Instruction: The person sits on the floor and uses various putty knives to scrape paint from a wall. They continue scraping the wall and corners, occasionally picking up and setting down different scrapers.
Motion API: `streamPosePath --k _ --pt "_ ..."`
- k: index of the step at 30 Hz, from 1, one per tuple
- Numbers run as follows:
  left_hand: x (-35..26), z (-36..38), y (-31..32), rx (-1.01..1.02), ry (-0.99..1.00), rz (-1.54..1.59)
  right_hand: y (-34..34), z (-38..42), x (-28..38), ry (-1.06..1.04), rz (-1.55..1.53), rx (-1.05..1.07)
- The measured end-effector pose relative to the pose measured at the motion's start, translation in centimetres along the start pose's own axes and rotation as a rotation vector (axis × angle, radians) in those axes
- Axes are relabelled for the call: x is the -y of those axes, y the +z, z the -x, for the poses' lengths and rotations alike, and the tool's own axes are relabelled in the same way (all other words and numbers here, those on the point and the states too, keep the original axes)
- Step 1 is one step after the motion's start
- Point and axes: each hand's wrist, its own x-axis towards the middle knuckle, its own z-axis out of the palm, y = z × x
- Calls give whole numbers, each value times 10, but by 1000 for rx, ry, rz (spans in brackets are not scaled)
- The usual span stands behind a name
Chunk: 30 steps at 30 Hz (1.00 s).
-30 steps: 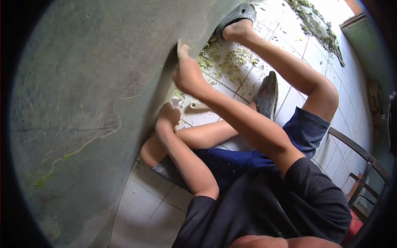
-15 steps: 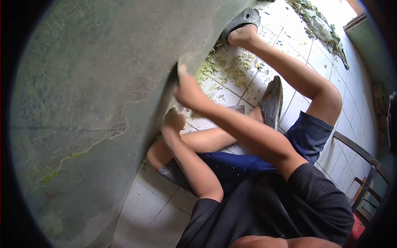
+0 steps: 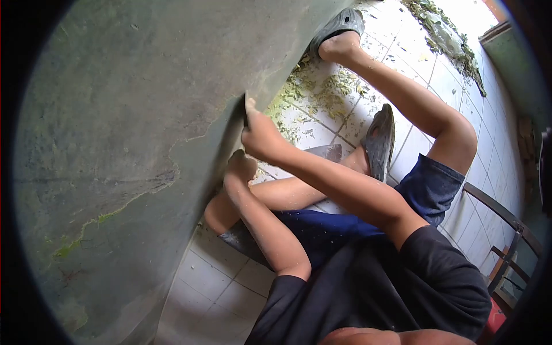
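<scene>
My right hand (image 3: 265,137) is closed, close to the wall, with one finger stretched along a thin dark blade-like thing (image 3: 246,103) seen nearly edge-on. Just below it, my left hand (image 3: 241,165) is curled into a fist beside my bent knee; what it holds is hidden, and I cannot tell what it is. Behind my right forearm, a grey metal blade with brownish marks (image 3: 330,151) shows partly over the tiles. Chopped green and pale plant bits (image 3: 322,92) lie scattered on the floor past my hands.
A worn grey-green wall (image 3: 132,115) fills the left side. My legs spread over the white tiled floor (image 3: 230,282), in grey clogs (image 3: 379,144). A heap of leafy scraps and clear plastic (image 3: 445,37) lies at the upper right. A dark frame (image 3: 500,210) stands at the right.
My right hand has shifted slightly downward and is less blurred. More of the grey blade shows behind my right forearm. My left hand stays almost in place.
</scene>
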Motion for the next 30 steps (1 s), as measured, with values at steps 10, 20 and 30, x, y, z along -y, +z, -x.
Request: streamPosePath --k 10,20,30 --pt "15 -13 8 -5 105 -169 -25 -29 3 240 -117 29" --pt "40 -43 29 -188 97 228 -31 -32 -9 -187 146 -146" --pt "-21 26 9 -157 55 138 -51 -47 -27 -236 148 -131"
